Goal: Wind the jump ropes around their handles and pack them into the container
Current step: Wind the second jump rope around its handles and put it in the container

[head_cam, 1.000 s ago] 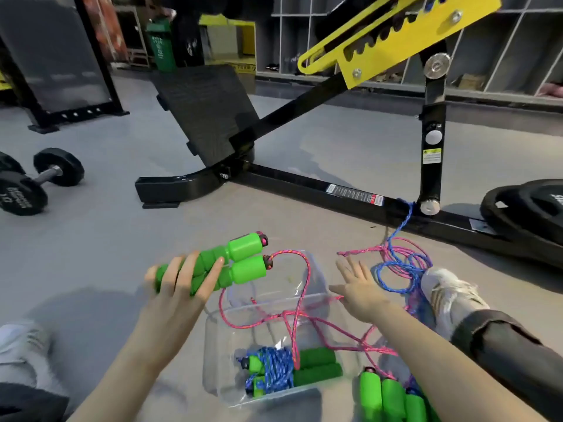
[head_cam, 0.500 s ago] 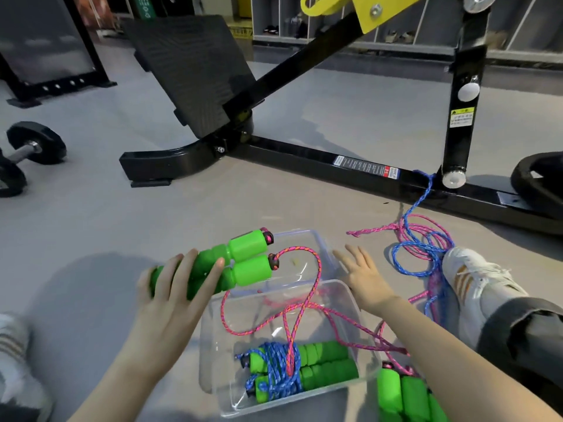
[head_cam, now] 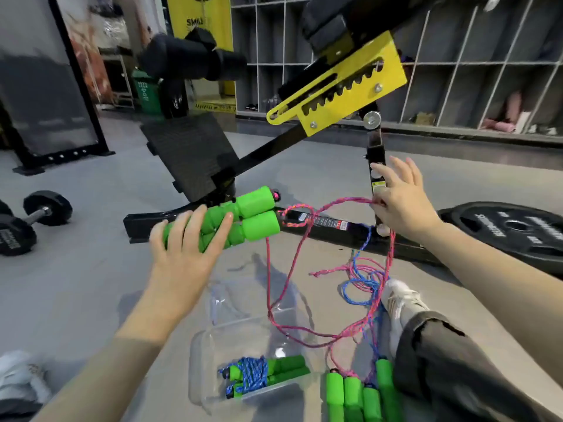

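My left hand (head_cam: 185, 251) grips two green foam handles (head_cam: 243, 217) held side by side, raised above the floor. A pink rope (head_cam: 286, 269) runs from the handle ends in a long loop up to my right hand (head_cam: 399, 202), which pinches it high at the right. Below, a clear plastic container (head_cam: 219, 354) holds one jump rope with blue cord wound around its green handles (head_cam: 262, 377). Several more green handles (head_cam: 356, 394) lie on the floor right of the container, with loose blue and pink rope (head_cam: 362, 284) tangled beyond them.
A black and yellow gym bench frame (head_cam: 329, 223) crosses the floor just behind my hands. A weight plate (head_cam: 511, 229) lies at the right, dumbbells (head_cam: 27, 220) at the left. A shoe (head_cam: 402, 300) and a dark trouser leg (head_cam: 451, 367) sit beside the loose ropes.
My right hand took hold of the pink rope and rose up and to the right, pulling the rope out of the container. My left hand lifted the handles higher.
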### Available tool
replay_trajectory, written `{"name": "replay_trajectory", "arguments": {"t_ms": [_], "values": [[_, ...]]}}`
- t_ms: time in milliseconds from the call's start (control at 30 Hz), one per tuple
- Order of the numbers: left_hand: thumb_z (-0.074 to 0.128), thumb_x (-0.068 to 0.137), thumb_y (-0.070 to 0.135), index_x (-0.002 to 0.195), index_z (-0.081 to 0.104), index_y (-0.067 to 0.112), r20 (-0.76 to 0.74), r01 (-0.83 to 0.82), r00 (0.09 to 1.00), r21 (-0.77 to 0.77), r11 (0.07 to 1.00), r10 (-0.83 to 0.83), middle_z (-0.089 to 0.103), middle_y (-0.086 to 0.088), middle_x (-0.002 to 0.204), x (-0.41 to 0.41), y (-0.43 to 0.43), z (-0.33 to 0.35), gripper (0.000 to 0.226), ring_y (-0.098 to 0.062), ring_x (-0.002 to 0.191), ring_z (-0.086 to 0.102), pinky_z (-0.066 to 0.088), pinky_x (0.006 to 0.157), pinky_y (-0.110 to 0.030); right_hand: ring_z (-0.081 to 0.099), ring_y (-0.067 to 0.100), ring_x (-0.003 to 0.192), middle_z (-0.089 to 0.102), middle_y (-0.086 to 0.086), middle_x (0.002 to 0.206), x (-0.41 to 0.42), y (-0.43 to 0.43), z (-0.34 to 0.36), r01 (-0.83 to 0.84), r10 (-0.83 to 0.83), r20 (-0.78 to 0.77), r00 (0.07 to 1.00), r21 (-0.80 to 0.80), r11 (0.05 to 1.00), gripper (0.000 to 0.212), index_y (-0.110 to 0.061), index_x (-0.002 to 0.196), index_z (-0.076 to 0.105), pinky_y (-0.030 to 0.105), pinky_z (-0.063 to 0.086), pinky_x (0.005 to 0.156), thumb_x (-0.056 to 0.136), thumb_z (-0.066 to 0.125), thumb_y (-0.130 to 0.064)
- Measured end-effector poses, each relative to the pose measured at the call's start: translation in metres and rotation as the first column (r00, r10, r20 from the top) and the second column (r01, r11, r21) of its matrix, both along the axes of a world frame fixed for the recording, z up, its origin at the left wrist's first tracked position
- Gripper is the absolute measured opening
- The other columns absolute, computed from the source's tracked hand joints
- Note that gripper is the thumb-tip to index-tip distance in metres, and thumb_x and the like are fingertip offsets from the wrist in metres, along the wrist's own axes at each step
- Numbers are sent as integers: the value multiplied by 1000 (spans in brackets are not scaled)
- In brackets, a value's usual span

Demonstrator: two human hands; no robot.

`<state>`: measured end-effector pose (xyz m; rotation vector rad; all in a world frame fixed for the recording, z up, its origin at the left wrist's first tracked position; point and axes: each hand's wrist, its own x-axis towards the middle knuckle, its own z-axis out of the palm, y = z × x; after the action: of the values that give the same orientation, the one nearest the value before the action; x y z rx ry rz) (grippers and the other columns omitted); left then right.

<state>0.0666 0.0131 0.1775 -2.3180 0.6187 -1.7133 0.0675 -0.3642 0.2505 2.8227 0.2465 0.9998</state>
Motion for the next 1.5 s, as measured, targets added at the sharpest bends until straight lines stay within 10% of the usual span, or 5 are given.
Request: {"name": "replay_trajectory", "arguments": {"t_ms": [333,800,1067,1300,1500], "values": [[61,84,0,144,36,9,281,-14,959,-67,998,32,37,-27,130,-54,24,144,66,-40,115,37,29,89,-53,25,41,133,51,14,132,-68,34,123,-37,18,220,975,83,996,10,-3,67,70,53,9,112,76,69,-9],[62,67,-10,134,45,13,92,29,995,9,1000,-30,41,-26,129,-95,40,-6,73,-39,112,44,35,90,-55,33,29,127,49,6,132,-79,96,-67,363,-171,-610,774,206,909,38,-23,117,62,38,22,110,89,51,-47],[25,90,-9,135,43,12,-3,51,999,-108,993,-52,40,-26,130,-76,23,-20,52,-39,111,43,35,90,-56,55,26,110,58,18,128,-89,173,-43,314,718,-2,696,900,-302,77,-7,123,57,41,28,113,91,16,-63],[30,91,-10,137,40,11,16,60,998,-125,990,-58,39,-26,130,-71,23,-16,52,-40,112,44,36,90,-56,51,24,47,55,18,61,-95,199,-58,439,779,-4,627,828,-348,88,-3,103,60,37,43,69,84,11,-73],[55,73,-13,143,28,15,35,137,990,-115,984,-134,39,-25,130,-76,23,-4,79,-39,114,43,38,90,-56,36,17,43,38,1,42,-77,205,-65,202,267,-146,953,960,-193,72,-11,59,59,30,38,59,95,19,-58]]}}
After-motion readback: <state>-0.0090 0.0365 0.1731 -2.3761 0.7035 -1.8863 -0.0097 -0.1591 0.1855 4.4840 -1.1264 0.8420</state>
